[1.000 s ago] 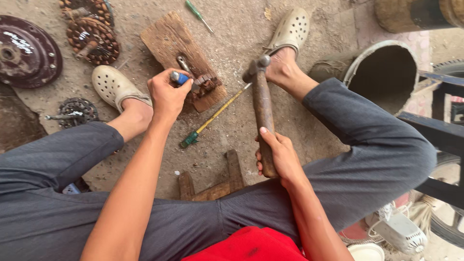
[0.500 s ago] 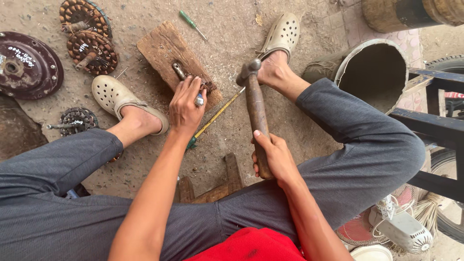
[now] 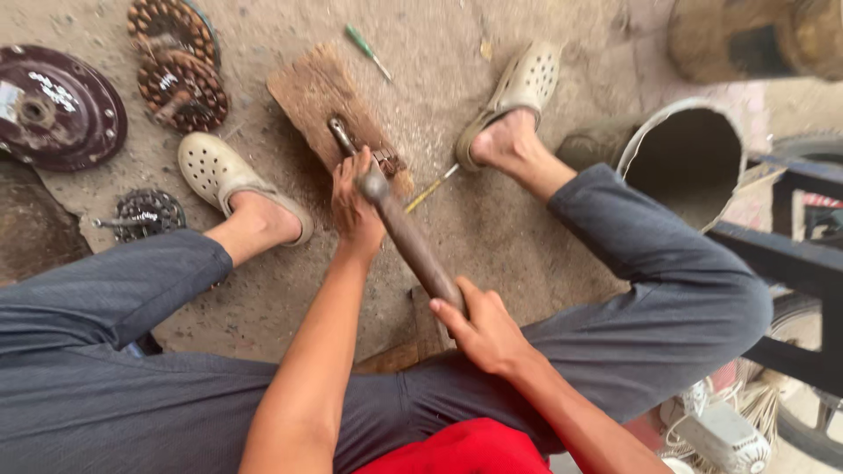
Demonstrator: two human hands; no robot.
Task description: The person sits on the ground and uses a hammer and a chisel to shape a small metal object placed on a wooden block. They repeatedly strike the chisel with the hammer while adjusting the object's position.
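My left hand (image 3: pixel 354 209) is closed around a short metal rod (image 3: pixel 339 134) that lies on a worn wooden block (image 3: pixel 309 90) on the ground between my feet. My right hand (image 3: pixel 485 332) grips the wooden handle of a hammer (image 3: pixel 413 246). Its metal head hangs right over my left hand's knuckles. A small piece of chain (image 3: pixel 387 161) rests on the block's near corner, just right of my left hand.
Two rusty sprocket clusters (image 3: pixel 176 61), a dark round disc (image 3: pixel 48 105) and a small sprocket (image 3: pixel 145 213) lie to the left. A green screwdriver (image 3: pixel 367 51) and a yellow-shafted one (image 3: pixel 432 186) are near the block. A metal bucket (image 3: pixel 694 154) stands right.
The hammer has swung left and down, from beside my right foot to over my left hand. My left hand has settled lower on the block with the rod.
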